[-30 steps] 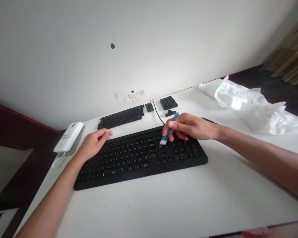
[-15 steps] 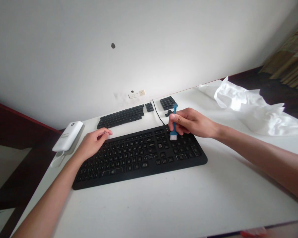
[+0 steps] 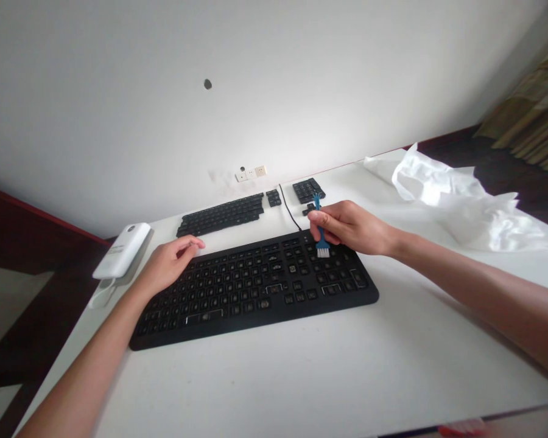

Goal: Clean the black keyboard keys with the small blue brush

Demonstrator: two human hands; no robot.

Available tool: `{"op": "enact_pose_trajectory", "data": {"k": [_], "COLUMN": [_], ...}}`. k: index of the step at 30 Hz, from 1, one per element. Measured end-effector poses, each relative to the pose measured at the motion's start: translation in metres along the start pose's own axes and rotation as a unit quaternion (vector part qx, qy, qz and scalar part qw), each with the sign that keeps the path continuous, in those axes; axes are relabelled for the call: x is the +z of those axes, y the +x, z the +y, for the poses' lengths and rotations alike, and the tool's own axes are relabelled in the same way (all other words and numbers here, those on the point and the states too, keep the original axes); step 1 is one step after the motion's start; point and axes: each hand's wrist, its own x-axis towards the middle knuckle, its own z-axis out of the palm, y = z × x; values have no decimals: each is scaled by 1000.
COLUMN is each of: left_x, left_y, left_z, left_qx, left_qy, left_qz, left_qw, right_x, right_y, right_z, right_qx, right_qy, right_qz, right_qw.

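- Right hand (image 3: 347,226): pinches blue brush (image 3: 322,244) near-upright, presumably for control, bristles (image 3: 323,253) over keyboard (image 3: 237,286) on tabletop (image 3: 256,377).
- Left hand (image 3: 170,263): loosely open at keyboard's far-left edge, perhaps steadying.
- Keycaps (image 3: 223,214): grouped behind, apparently preserving layout.

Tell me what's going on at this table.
The person's right hand holds a small blue brush, bristles down, over the right part of a black keyboard. The left hand is at the keyboard's far left side, holding nothing visible. Loose keycaps lie in groups on the table beyond the keyboard, whose key positions look bare.
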Motion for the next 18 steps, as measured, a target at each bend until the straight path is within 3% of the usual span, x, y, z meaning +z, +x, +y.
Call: {"op": "enact_pose_trajectory", "data": {"k": [12,18], "left_x": [0,0], "left_y": [-1,-1], "left_z": [4,3], "left_qx": [-9,-8], "left_qy": [-6,-4], "left_qz": [6,10], "left_qw": [1000,1000], "right_x": [2,2], "right_y": [0,1], "right_z": [-2,4], "right_qx": [-29,-15], "right_qy": [30,33], "right_qz": [17,-26], "right_qw": [999,999]}}
